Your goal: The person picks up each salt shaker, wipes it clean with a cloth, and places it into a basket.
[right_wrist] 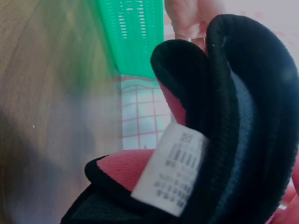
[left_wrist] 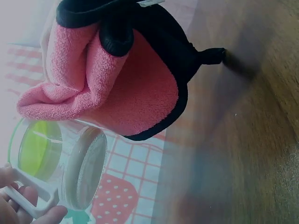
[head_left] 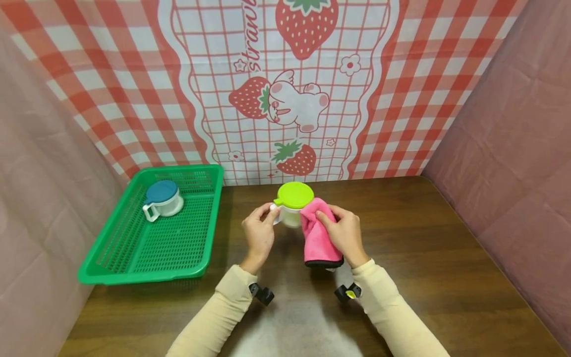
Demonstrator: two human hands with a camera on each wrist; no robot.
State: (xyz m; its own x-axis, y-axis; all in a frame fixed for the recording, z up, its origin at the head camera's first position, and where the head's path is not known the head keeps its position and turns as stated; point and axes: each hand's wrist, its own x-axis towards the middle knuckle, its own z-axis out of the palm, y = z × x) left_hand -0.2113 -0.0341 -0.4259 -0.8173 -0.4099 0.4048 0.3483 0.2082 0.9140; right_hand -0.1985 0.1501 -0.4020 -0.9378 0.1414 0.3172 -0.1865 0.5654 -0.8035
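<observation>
A clear jar (head_left: 292,218) with a lime-green lid (head_left: 295,195) and a white handle is held up off the table, near its back edge. My left hand (head_left: 259,233) grips the white handle (left_wrist: 39,193), its fingers curled round it in the left wrist view. My right hand (head_left: 345,232) pinches a folded pink cloth (head_left: 318,238) with black edging, which touches the jar's right side. In the right wrist view the cloth's black border and a white label (right_wrist: 170,168) fill the middle, and most of the right hand is hidden.
A green plastic basket (head_left: 208,238) stands at the left of the wooden table (head_left: 415,258). Inside it lies a similar jar with a blue lid (head_left: 162,192). A red-and-white strawberry-print cloth (head_left: 383,99) hangs behind, and pink fabric (head_left: 504,129) borders the right side.
</observation>
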